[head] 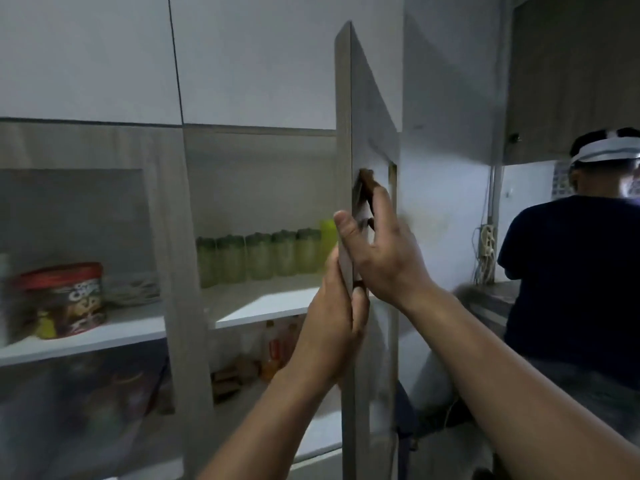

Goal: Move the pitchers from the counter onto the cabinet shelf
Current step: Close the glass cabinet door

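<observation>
A cabinet door (346, 133) stands open, edge-on to me, in the middle of the view. My left hand (332, 317) grips the door's edge from the left, fingers wrapped round it. My right hand (377, 247) holds the door from the right, thumb on the edge and fingers curled into the door's window opening. Behind the door, a row of several green pitchers (259, 258) stands at the back of the white cabinet shelf (263, 306). No pitcher is in either hand. The counter is mostly hidden.
A red-lidded snack tub (60, 299) sits on the left shelf behind a glass door. Bottles and boxes (273, 351) fill the shelf below. Another person (575, 271) stands at the right by the counter (491, 299), close to the open door.
</observation>
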